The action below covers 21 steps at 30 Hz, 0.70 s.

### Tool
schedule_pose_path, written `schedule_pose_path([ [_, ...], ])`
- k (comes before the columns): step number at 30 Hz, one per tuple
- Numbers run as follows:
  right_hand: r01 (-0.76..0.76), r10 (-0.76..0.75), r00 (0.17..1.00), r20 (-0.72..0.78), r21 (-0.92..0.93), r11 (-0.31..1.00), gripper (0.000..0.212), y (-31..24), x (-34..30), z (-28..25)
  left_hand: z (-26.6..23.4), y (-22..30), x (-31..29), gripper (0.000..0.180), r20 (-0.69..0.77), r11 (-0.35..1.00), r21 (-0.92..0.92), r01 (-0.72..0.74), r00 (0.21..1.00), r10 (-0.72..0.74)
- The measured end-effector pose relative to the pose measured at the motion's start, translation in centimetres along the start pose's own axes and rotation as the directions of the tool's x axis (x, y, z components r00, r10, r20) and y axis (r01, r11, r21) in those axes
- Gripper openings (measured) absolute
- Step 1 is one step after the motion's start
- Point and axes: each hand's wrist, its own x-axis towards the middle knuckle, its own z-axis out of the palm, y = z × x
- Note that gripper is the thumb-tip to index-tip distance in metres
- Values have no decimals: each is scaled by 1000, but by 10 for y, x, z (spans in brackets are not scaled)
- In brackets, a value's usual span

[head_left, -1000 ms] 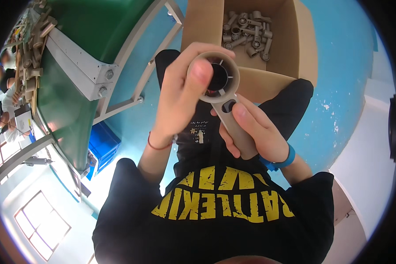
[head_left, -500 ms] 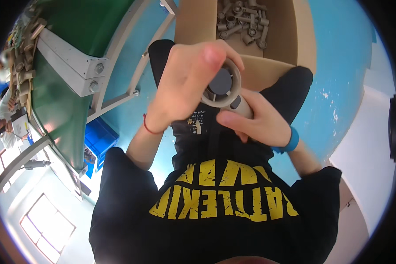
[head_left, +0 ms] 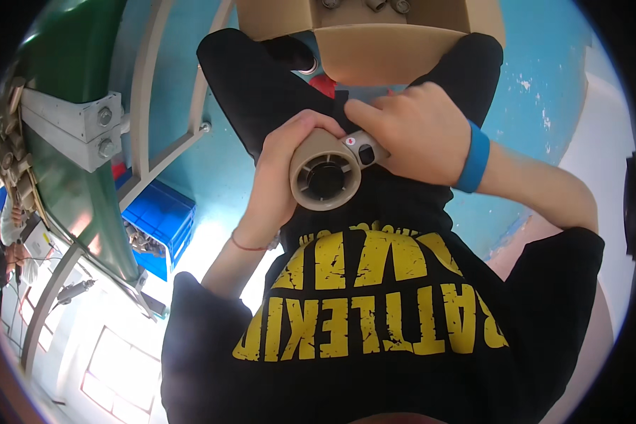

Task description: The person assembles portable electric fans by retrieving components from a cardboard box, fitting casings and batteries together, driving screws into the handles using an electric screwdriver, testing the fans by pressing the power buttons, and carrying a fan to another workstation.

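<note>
My left grip [head_left: 281, 161] clasps the barrel [head_left: 307, 151], my right grip [head_left: 425, 134] the handle [head_left: 366, 150]: best holds for a beige hair dryer [head_left: 326, 181] I judge light, stiff and slick.

My right hand [head_left: 424, 134] covers most of the beige handle [head_left: 364, 150], and part of my left hand [head_left: 278, 169] is lost behind the round barrel [head_left: 325, 174]. The top edge cuts off the cardboard box [head_left: 378, 53]; the pieces [head_left: 143, 242] in the blue crate [head_left: 164, 212] and the people [head_left: 13, 225] at the left rim are too small and blurred to make out.
</note>
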Motion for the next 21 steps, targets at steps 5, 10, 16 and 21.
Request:
schedule_pose_path([
  [5,200,-200,979,-32,-9,980,33,2,6,-13,9,26,-9,46,334,785,-314,534,836,-436],
  [10,299,-298,953,49,-22,954,31,1,-1,-5,25,12,-35,52,261,725,-320,611,792,-552],
  [16,284,-299,937,181,105,953,23,-5,-15,2,39,-17,-58,55,318,612,-509,605,793,-520],
  [21,274,-292,940,176,120,954,20,-11,-19,4,37,-22,-68,51,293,554,-580,598,787,-543],
])
